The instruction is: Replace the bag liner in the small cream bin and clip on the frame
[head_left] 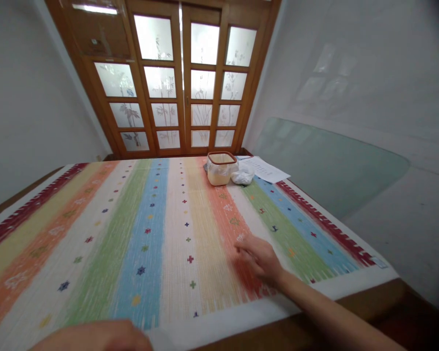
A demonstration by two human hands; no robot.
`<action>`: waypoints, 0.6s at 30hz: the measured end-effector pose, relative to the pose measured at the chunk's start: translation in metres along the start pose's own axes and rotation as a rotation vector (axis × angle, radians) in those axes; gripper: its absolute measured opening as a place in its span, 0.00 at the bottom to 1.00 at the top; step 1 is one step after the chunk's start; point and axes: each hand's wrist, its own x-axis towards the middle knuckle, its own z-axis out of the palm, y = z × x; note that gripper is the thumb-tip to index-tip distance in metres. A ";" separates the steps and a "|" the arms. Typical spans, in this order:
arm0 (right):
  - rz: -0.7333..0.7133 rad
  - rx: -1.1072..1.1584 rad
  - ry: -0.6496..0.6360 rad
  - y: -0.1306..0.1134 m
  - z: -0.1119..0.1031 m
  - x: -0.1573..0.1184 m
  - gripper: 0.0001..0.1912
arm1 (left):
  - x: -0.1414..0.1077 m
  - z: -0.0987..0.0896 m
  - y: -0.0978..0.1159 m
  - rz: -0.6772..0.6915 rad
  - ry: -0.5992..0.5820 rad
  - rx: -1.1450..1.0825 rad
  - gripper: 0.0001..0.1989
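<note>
My right hand (260, 257) is over the orange stripe of the striped tablecloth (175, 234), right of centre. Its fingers are curled together and point left; whatever may be between them is too small to make out. At the bottom left edge, my left hand (95, 337) shows only its back, low over the near side of the cloth, and its fingers are hidden. Farther back on the table stands a small square bin (218, 176) with a brown rim and a plastic liner. A crumpled white plastic bag (243, 174) lies against its right side.
White printed sheets (266, 169) lie at the far right of the table. A wooden door with glass panes (201, 83) stands behind it. Grey walls rise on both sides, the right one close to the table edge.
</note>
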 end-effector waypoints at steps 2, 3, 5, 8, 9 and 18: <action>0.071 0.029 0.115 0.028 0.012 0.058 0.14 | 0.027 -0.033 0.014 0.065 0.006 -0.036 0.22; 0.113 0.033 0.180 0.042 0.019 0.084 0.14 | 0.043 -0.049 0.017 0.106 0.086 -0.020 0.22; 0.184 0.006 0.270 0.068 0.035 0.128 0.14 | 0.080 -0.081 0.014 0.191 0.288 0.074 0.21; 0.220 -0.021 0.201 0.096 0.064 0.173 0.14 | 0.136 -0.125 -0.005 0.253 0.543 0.216 0.20; 0.203 -0.033 0.119 0.102 0.074 0.183 0.14 | 0.154 -0.137 -0.012 0.276 0.611 0.267 0.19; 0.026 -0.174 -0.178 0.113 0.118 0.187 0.11 | 0.256 -0.205 -0.053 0.280 0.916 0.754 0.21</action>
